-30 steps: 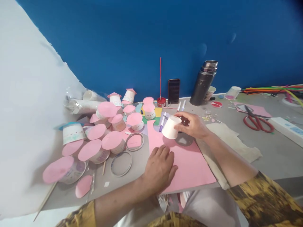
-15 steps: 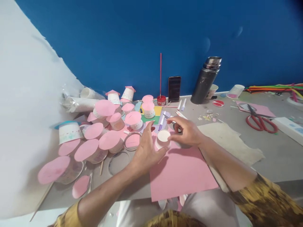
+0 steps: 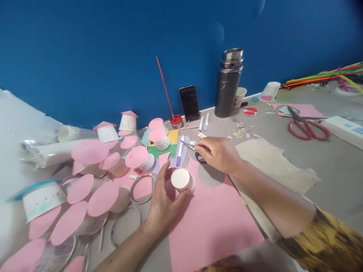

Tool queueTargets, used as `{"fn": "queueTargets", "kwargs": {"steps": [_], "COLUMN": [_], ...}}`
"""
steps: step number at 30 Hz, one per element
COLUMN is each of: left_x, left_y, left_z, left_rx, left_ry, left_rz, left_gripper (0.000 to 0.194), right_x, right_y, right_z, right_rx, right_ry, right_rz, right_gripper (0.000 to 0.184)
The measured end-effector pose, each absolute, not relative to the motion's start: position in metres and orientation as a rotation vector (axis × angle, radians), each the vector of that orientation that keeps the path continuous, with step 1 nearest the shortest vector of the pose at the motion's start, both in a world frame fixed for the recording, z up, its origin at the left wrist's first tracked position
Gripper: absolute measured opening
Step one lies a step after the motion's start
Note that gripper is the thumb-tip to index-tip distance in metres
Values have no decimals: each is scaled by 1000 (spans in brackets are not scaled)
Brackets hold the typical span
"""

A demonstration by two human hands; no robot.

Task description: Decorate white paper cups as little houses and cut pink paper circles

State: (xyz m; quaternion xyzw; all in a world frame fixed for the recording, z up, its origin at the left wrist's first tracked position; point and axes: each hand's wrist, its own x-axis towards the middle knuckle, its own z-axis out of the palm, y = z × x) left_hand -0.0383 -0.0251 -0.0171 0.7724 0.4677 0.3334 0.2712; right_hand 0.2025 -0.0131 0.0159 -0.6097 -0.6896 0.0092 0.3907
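My left hand (image 3: 167, 196) is curved around a small white paper cup (image 3: 180, 179), thumb on one side and fingers on the other. The cup stands upside down on a large pink paper sheet (image 3: 215, 215). Beyond it, my right hand (image 3: 218, 153) hovers with its fingers drawn together near a small pair of scissors (image 3: 200, 157) with a dark handle. A small white cylinder (image 3: 193, 143) shows at its fingertips; whether the fingers grip it is unclear. A white and purple marker (image 3: 180, 151) lies just left of the scissors.
Several decorated cups with pink paper discs (image 3: 103, 198) crowd the left side, beside tape rings (image 3: 142, 189). At the back stand a red glue pot (image 3: 176, 121), a phone (image 3: 189, 102) and a dark flask (image 3: 229, 85). Red-handled scissors (image 3: 309, 130) lie right, past crumpled cloth (image 3: 272, 162).
My right hand has left the cup's rim and moved to the small scissors, its fingers closing together. The left hand stays at the cup. My view has turned to the right.
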Motion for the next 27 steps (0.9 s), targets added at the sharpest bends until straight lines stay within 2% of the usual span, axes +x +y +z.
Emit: {"fn": "queueTargets", "kwargs": {"steps": [9,12,15,16,18,19,20,24,27], "left_x": [-44,-45,-45,-45,-46,-46,-47,-44,-39], "left_y": [-35,-37,-38,-38,-38,-37,-37,-39,-40], "left_z": [-19,-19,-21,-22,-25,-26,-27,-25,-11], "left_rx": [2206,2202,2177,2177,2207,2236,2267,2357,2390], "left_ry": [1103,1111,1169,1178,1160,1140,1122,1112,1065], "left_rz": [964,966,926,911,893,886,883,914,1005], "left_gripper": [87,91,95,95,97,98,98,99,84], "right_x": [209,209,203,200,190,185,180,180,196], "right_y": [-13,-16,-22,-25,-29,-31,-33,-30,-21], "right_z": [14,16,20,21,23,23,22,21,23], "right_rx": [-1610,-1560,-1378,-1310,-1223,-1211,-1211,-1236,-1372], "right_ry": [-1684,-1714,-1841,-1907,-2046,-2103,-2142,-1991,-1645], "right_rz": [-21,98,349,444,580,615,635,614,398], "right_gripper": [29,27,20,29,62,69,68,44,42]}}
